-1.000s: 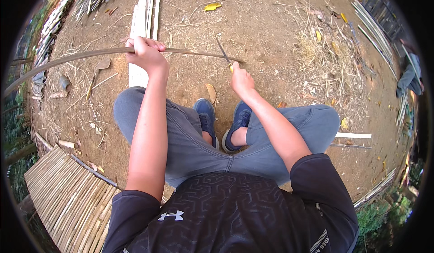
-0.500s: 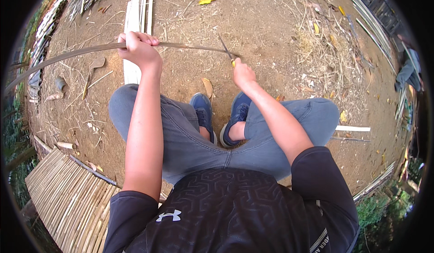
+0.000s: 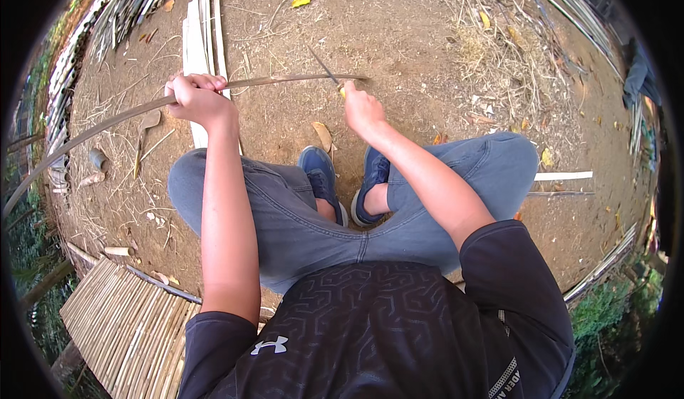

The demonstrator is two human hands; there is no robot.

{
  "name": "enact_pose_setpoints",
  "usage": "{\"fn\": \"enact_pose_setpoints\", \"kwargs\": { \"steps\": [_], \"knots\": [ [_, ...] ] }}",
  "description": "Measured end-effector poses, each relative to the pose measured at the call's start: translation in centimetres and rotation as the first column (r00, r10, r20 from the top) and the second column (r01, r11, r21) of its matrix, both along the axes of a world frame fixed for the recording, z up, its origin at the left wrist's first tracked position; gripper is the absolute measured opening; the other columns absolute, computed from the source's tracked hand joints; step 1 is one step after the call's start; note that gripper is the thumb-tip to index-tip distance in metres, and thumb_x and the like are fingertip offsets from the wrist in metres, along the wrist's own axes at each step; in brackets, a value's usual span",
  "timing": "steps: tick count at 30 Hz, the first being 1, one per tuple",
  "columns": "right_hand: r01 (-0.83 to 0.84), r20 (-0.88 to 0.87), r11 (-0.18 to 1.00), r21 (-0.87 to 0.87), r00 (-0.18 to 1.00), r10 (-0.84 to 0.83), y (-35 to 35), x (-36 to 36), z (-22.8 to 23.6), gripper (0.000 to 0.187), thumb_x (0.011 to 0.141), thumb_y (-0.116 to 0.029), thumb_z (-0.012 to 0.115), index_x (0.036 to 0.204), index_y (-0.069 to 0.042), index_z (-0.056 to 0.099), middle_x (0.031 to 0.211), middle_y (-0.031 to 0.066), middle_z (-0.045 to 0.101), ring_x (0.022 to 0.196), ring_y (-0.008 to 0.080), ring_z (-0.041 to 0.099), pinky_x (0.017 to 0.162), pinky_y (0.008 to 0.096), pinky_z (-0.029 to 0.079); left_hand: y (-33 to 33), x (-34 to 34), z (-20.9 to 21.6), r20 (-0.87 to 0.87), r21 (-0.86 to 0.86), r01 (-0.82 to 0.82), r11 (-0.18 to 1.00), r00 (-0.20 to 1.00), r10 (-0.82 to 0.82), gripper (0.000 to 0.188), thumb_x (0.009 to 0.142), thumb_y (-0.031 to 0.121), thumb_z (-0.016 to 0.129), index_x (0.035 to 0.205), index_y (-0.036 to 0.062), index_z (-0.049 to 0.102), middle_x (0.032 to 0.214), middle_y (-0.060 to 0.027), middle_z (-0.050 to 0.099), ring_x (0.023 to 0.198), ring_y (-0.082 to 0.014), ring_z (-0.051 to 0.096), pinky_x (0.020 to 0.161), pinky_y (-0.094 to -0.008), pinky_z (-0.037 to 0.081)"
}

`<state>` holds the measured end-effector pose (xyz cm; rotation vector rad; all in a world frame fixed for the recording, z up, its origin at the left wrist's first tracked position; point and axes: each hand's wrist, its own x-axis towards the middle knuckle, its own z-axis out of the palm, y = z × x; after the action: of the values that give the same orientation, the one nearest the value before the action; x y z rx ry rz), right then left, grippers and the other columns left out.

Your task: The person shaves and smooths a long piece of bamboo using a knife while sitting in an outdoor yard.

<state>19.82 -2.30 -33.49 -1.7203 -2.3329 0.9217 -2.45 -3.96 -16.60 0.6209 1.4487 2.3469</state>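
A long, thin brown strip, probably split bamboo, runs from the left rim across in front of me, bowing downward at its left end. My left hand is closed around it, above my left knee. My right hand grips a knife by its yellowish handle, the narrow dark blade pointing up and to the left. The blade crosses the strip near its right end, close to my right fingers. Whether the edge bites into the strip cannot be made out.
Pale split strips lie on the dirt beyond my left hand. A wooden-handled tool rests left of my knee, near a small dark cup-like object. A slatted bamboo mat is at lower left. Dry straw litters the right.
The right hand and knife have shifted left along the strip, away from its right end. The left hand still grips the strip; the whole view has turned slightly.
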Motion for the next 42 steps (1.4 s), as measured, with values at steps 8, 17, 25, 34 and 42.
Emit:
{"fn": "enact_pose_setpoints", "kwargs": {
  "steps": [8, 17, 25, 34, 42],
  "knots": [
    [-0.032, -0.01, 0.999, -0.039, 0.999, 0.031, 0.2, 0.6, 3.8, 0.023, 0.087, 0.001, 0.047, 0.109, 0.001, 0.047, 0.081, 0.0253, 0.069, 0.082, 0.0423, 0.07, 0.071, 0.0526, 0.056, 0.0, 1.3, 0.4, -0.103, 0.038, 0.095, 0.995, 0.991, -0.09, 0.021, 0.083, -0.001, 0.036, 0.066, 0.0103, 0.029, 0.045, -0.0065, 0.036, 0.036, -0.0148, 0.035, 0.037, -0.0314, 0.038],
    [-0.091, -0.152, 0.996, -0.015, 0.984, 0.088, -2.5, -1.2, 6.2, 0.024, 0.082, 0.005, 0.05, 0.105, 0.002, 0.042, 0.074, 0.0299, 0.064, 0.077, 0.0472, 0.067, 0.067, 0.0571, 0.053, -0.5, 0.9, 0.3, -0.084, -0.011, -0.003, 1.0, 0.997, 0.002, 0.021, 0.083, -0.001, 0.038, 0.066, 0.0087, 0.031, 0.045, -0.0074, 0.037, 0.036, -0.0162, 0.038, 0.037, -0.0325, 0.039],
    [-0.118, -0.17, 0.993, -0.018, 0.979, 0.113, -3.0, -1.2, 7.9, 0.024, 0.081, 0.006, 0.051, 0.103, 0.004, 0.043, 0.077, 0.0302, 0.065, 0.08, 0.0472, 0.067, 0.068, 0.0558, 0.054, -0.6, 0.8, 0.3, -0.064, -0.008, -0.015, 1.0, 0.998, 0.015, 0.02, 0.081, -0.002, 0.039, 0.067, 0.0091, 0.03, 0.046, -0.0064, 0.036, 0.037, -0.0173, 0.037, 0.038, -0.0325, 0.038],
    [-0.156, -0.081, 0.987, -0.026, 0.985, 0.153, -3.1, -1.1, 8.7, 0.014, 0.088, 0.0, 0.048, 0.101, 0.005, 0.048, 0.084, 0.0267, 0.069, 0.083, 0.0408, 0.07, 0.068, 0.0482, 0.057, -0.6, 1.3, 0.5, -0.052, -0.015, -0.04, 0.999, 0.998, 0.039, 0.023, 0.082, 0.0, 0.04, 0.065, 0.0105, 0.029, 0.046, -0.0055, 0.035, 0.035, -0.0154, 0.036, 0.034, -0.0308, 0.036],
    [-0.091, -0.088, 0.996, -0.007, 0.992, 0.09, -2.6, -1.0, 5.5, 0.02, 0.087, 0.003, 0.044, 0.107, 0.003, 0.043, 0.081, 0.0286, 0.067, 0.082, 0.0434, 0.069, 0.068, 0.0547, 0.055, -0.7, 1.8, 0.4, -0.079, -0.021, -0.036, 0.999, 0.996, 0.034, 0.025, 0.083, 0.001, 0.04, 0.063, 0.0115, 0.029, 0.046, -0.0051, 0.035, 0.036, -0.0151, 0.036, 0.035, -0.0304, 0.036]
  ]
}}
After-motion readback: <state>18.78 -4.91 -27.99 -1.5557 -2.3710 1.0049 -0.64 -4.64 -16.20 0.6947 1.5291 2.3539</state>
